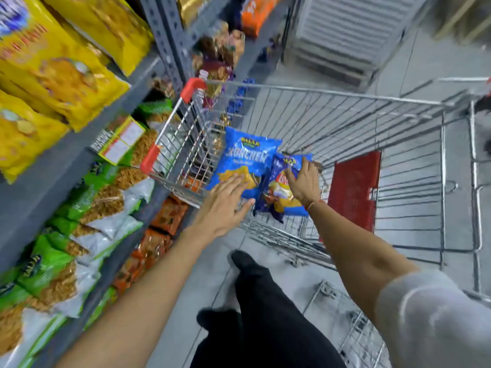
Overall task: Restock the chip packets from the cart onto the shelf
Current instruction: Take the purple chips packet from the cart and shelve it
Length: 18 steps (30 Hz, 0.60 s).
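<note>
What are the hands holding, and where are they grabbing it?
The right hand grips the dark blue chip packet at its right edge near the top. The left hand lies flat on the light blue chip packet, not yet gripping it.

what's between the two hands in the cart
In the head view, the dark blue chip packet lies between the left hand and the right hand, beside the light blue packet.

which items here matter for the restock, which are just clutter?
In play:
- light blue chip packet, left hand reaching onto it
- dark blue chip packet, right hand gripping its top
- cart they sit in
- shelf on the left

Just there:
- yellow bags already shelved
- green snack bags lower down
- orange packets on the bottom shelf
</note>
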Tool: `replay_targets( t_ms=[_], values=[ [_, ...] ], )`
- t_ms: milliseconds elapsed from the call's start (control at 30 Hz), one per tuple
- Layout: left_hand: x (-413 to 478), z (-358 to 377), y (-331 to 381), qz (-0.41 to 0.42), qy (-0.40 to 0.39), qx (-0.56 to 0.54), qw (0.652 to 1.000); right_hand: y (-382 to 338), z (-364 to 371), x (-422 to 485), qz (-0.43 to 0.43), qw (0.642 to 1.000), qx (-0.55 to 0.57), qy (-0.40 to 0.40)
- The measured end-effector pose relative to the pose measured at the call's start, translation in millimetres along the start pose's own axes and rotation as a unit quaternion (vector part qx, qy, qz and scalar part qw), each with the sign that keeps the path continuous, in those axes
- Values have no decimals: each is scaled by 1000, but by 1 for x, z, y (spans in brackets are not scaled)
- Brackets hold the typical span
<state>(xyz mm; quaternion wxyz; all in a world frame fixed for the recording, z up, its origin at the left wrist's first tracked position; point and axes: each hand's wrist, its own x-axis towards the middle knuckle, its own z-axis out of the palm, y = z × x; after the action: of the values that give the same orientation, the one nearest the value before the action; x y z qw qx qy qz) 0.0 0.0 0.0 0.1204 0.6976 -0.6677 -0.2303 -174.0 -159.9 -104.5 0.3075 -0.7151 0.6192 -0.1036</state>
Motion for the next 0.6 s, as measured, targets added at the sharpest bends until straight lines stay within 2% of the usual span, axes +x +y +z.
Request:
replay_targets(
  t_ms=[67, 167, 300, 367, 600],
  values=[
    [4, 11, -6, -4, -3, 6, 1000, 19, 11, 0, 60, 996, 7, -59],
    [3, 23, -15, -11, 3, 27, 1000, 48, 31, 5, 167, 972, 102, -130],
    [5, 31, -17, 8, 87, 54, 995, 61, 55, 15, 229, 922, 266, -165],
    [4, 36, -18, 14, 121, 67, 990, 67, 67, 22, 253, 901, 309, -168],
    [8, 44, -22, 36, 173, 77, 981, 68, 88, 37, 289, 873, 376, -119]
  ],
)
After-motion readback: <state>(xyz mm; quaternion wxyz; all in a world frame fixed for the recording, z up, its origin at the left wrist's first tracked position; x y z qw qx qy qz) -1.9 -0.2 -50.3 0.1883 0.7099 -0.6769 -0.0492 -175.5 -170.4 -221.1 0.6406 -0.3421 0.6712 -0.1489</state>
